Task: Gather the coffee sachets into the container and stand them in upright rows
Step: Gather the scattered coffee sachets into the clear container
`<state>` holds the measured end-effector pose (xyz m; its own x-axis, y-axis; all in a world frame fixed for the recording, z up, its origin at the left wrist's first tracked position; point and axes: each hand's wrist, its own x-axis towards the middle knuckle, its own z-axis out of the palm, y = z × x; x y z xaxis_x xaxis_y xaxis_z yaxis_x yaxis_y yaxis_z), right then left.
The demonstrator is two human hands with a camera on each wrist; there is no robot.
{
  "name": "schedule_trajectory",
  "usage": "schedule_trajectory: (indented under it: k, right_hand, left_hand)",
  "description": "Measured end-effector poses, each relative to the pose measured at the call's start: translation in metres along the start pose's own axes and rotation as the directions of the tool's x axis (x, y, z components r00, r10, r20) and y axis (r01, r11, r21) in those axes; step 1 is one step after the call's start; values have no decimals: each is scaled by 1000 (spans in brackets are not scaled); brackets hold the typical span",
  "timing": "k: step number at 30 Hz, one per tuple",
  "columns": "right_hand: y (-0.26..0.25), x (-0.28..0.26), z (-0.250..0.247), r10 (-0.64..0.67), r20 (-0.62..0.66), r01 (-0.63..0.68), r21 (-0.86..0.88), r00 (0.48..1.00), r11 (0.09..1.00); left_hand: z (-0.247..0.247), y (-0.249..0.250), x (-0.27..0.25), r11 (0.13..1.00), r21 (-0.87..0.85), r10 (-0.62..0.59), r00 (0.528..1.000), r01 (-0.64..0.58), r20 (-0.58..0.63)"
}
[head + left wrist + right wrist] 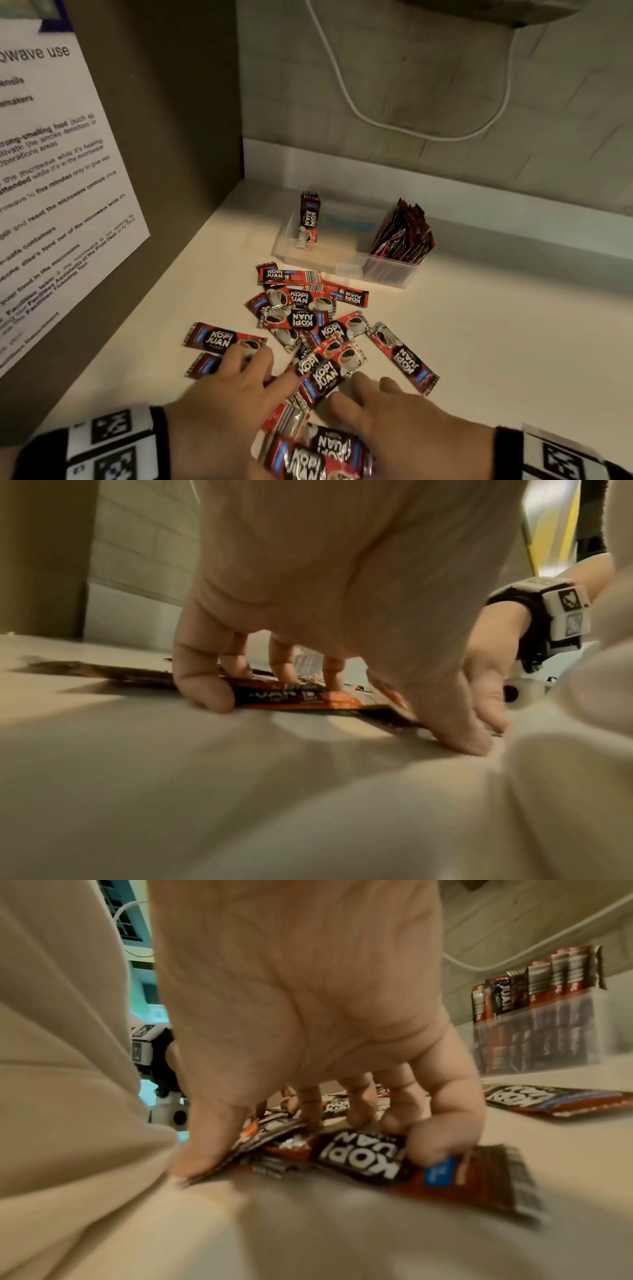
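Several red and black Kopi Juan sachets lie scattered flat on the white counter. My left hand is spread palm down on the pile's left side, its fingertips pressing a sachet. My right hand lies spread on the pile's near right; its little finger presses a sachet and its thumb presses others. The clear container stands behind the pile, with one sachet upright at its left end and a packed bunch at its right end.
A brown side panel with a paper notice closes off the left. A tiled wall with a hanging white cable is behind the container. One sachet lies apart on the right, with bare counter beyond it.
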<state>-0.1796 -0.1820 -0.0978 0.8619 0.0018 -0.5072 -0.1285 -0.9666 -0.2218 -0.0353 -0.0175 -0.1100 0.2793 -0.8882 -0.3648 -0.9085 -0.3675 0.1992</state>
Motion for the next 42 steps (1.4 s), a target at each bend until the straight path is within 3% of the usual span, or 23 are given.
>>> schedule_trajectory:
  k: [7,10,14,16,19,25,28,32,35,38,42]
  right_hand:
    - [28,22,-18,98,-143,-93,38,985,995]
    - [37,24,-33,136,-205,-102,168,969,981]
    - [63,17,-53,366,-366,-298,229,856,926]
    - [73,16,-56,444,-308,-411,168,842,896]
    - [75,18,-49,449,-167,-449,38,878,893]
    - [87,21,-41,507,-113,-495,120,855,861]
    - [89,16,-48,499,-188,-463,208,846,862]
    - [77,19,-58,383,-319,-285,313,867,906]
    - [59,29,-58,244,-344,-165,243,907,956]
    - [48,41,-52,125,-319,-98,99,939,990]
    - [44,54,-48,74,-317,-73,17,946,997]
  left_hand:
    - [-9,-10,30,999,-41,-35,999,34,-22]
    - [-23,-18,31,998,-50,-51,998,49,-45]
    - [-48,-38,32,978,-139,-169,980,153,-105]
    - [-54,-55,40,977,-68,-208,971,201,-118]
    - [-51,-76,50,980,2,-200,979,200,-38]
    - [-50,-93,62,975,-117,-191,982,189,-8]
    - [-53,-96,63,960,-149,-232,971,237,48]
    - [-56,-98,65,959,-125,-247,966,255,73]
    - [-65,-96,63,958,-122,-255,965,261,63]
    - [-74,-85,60,973,-114,-204,979,199,-28]
    - [-73,-61,51,993,-78,-91,992,84,-91]
